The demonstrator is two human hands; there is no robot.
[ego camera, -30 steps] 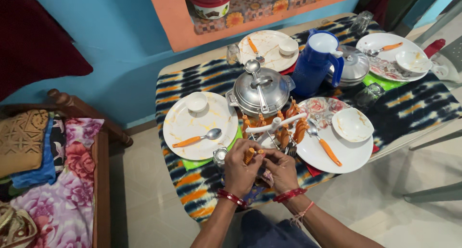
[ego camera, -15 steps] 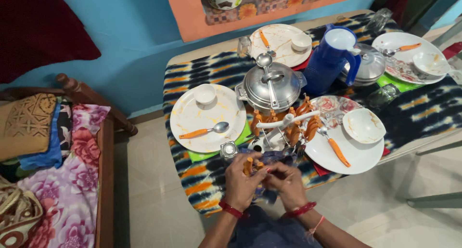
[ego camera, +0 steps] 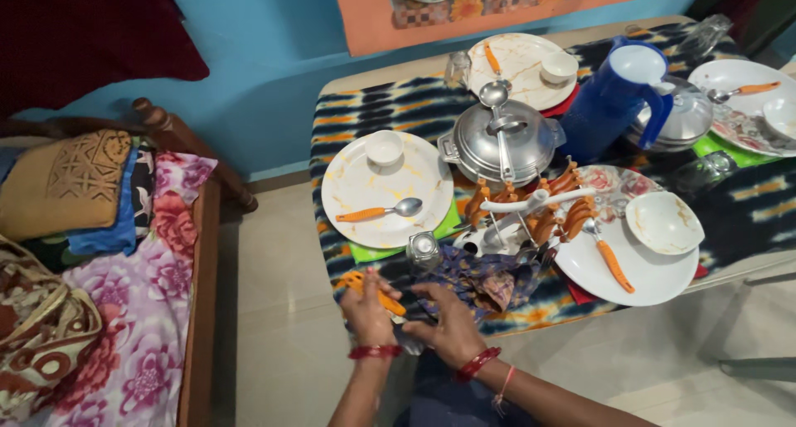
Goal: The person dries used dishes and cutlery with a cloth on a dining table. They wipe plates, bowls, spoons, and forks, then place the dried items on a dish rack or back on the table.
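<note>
At the near edge of the table, the left hand point(ego camera: 367, 309) is closed around a small bundle of orange-handled cutlery point(ego camera: 371, 288), handles sticking out to the far left above the knuckles. The right hand point(ego camera: 450, 327) lies just beside it with fingers spread toward the patterned cloth point(ego camera: 481, 279), touching the metal ends as far as can be told. Wiping these well seems to call for a firm grip on the handles and the cloth drawn along the metal, keeping the bundle over the tablecloth point(ego camera: 390, 112). Just beyond stand a small glass point(ego camera: 424, 249) and the cutlery stand point(ego camera: 531, 215); farther left sits a plate point(ego camera: 348, 203) with a spoon point(ego camera: 381, 211), and farther still the steel lidded pot point(ego camera: 502, 141).
</note>
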